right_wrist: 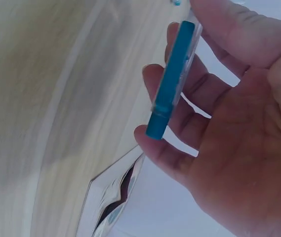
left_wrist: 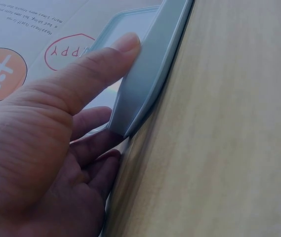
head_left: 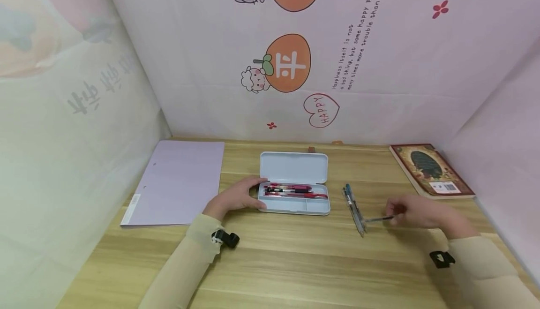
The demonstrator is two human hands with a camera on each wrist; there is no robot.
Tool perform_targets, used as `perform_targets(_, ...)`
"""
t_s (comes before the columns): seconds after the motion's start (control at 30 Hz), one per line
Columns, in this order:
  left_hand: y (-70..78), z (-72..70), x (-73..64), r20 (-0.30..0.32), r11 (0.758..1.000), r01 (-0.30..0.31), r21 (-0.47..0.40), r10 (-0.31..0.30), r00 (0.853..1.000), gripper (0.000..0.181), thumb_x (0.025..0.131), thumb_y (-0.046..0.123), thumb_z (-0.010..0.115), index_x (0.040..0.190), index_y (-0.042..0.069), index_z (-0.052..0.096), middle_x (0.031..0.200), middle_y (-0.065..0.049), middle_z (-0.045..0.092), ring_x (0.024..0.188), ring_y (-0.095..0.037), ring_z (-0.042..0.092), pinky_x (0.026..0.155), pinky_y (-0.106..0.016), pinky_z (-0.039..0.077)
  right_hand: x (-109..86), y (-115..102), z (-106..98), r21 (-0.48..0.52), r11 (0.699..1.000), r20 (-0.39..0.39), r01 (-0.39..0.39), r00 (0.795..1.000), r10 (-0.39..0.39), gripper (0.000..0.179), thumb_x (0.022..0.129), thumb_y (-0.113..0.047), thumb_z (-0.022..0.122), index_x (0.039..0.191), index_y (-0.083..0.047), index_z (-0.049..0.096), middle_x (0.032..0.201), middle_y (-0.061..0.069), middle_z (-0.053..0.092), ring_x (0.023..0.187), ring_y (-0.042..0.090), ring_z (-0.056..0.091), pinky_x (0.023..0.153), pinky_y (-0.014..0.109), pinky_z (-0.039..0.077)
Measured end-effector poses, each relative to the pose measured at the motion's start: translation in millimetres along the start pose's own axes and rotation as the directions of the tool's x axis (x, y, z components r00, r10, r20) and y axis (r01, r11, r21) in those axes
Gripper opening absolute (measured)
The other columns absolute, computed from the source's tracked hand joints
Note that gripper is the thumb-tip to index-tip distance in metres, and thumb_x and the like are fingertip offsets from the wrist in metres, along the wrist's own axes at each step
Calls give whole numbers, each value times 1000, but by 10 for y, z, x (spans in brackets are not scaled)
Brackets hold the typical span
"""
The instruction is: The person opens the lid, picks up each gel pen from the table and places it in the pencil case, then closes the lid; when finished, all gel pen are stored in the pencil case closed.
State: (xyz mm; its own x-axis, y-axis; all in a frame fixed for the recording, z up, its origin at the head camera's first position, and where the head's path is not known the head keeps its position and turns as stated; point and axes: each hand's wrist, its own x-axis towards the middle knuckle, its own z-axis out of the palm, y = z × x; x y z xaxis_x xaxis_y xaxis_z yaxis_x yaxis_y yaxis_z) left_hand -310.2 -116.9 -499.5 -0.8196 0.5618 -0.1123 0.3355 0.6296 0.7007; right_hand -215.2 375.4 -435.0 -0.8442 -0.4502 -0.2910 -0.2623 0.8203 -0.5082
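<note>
A light-blue pencil case (head_left: 294,167) lies with its lid raised on the wooden table. Several red and dark pens (head_left: 291,189) fill its back compartment. My left hand (head_left: 237,195) grips the case's left end, the thumb on the front side and the fingers round the end, as the left wrist view shows close up. To the right of the case, my right hand (head_left: 415,211) pinches a pen (head_left: 381,218) with a teal end, low over the table. That pen's far tip overlaps a few pens (head_left: 353,209) with blue and grey parts lying side by side.
A pale lilac folder (head_left: 181,177) lies at the left. At the back right rests a book (head_left: 428,170) with a patterned cover. Printed cloth walls (head_left: 379,65) stand behind the table (head_left: 291,262) and at both sides.
</note>
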Motion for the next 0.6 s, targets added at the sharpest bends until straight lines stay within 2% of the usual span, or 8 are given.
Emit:
perform_targets(0.13, -2, -16, -5, -4, 1000, 1, 7, -1, 1000, 95, 72, 56, 82, 151, 26, 40, 158, -7, 30, 144, -28, 24, 115, -48, 21, 99, -113, -15, 6, 1000, -35, 17, 999, -17, 10, 91, -17, 70, 91, -14, 61, 81, -4, 56, 72, 12, 48, 62, 27, 40)
perform_targets(0.33, -33, -4, 7, 2, 1000, -15, 21, 15, 1000, 94, 73, 55, 81, 152, 26, 39, 158, -7, 29, 144, -27, 25, 115, -47, 22, 311, -316, 20, -38, 999, -105, 35, 994, -39, 8, 93, -23, 69, 92, -19, 62, 79, -6, 55, 67, 10, 46, 58, 28, 38)
perform_targets(0.6, -25, -10, 17, 2, 1000, -4, 29, 4, 1000, 94, 72, 57, 81, 151, 27, 40, 158, -7, 30, 144, -27, 26, 115, -47, 23, 718, -580, 97, -55, 998, -167, 29, 985, -38, 6, 94, -23, 68, 93, -19, 64, 80, -5, 57, 71, 14, 50, 62, 32, 42)
